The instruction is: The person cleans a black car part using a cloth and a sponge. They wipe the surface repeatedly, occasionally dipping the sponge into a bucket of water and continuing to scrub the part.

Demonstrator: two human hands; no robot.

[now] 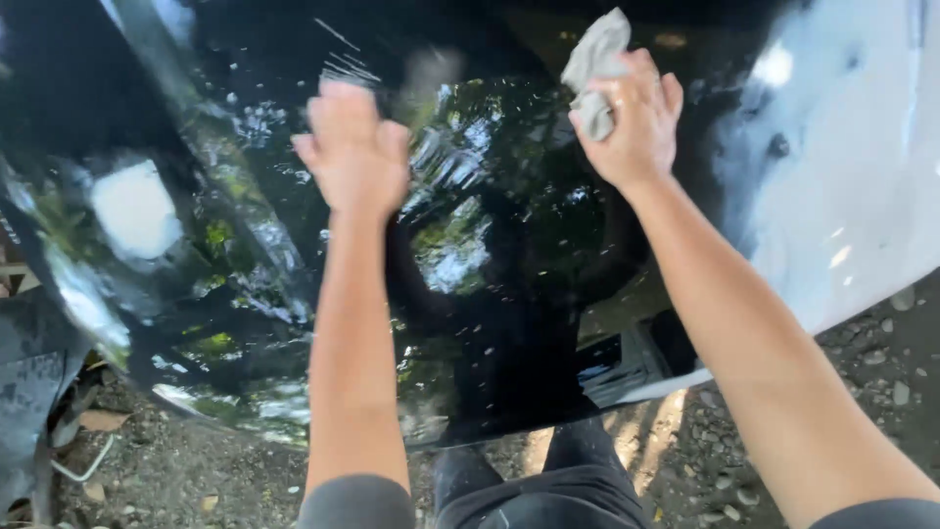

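Right hand fingers (627, 83): curled tight round one grey cloth (594, 59), bunched, held above the panel.
Left hand fingers (343, 113): blurred, spread flat, holding nothing, over the panel.
Hands: right hand (634, 122) and left hand (354, 157), both raised.
Black car panel (509, 294): one, glossy and wet, mirroring trees.
Progress: judged midway; shine shows, but droplets and streaks (348, 69) remain to wipe.
Ground (881, 353): gravel, scattered pebbles.

I have one view only, from the head: it looks steeply down and forward, close over the glossy black car panel (490, 294), gravel ground (862, 362) toward five o'clock.
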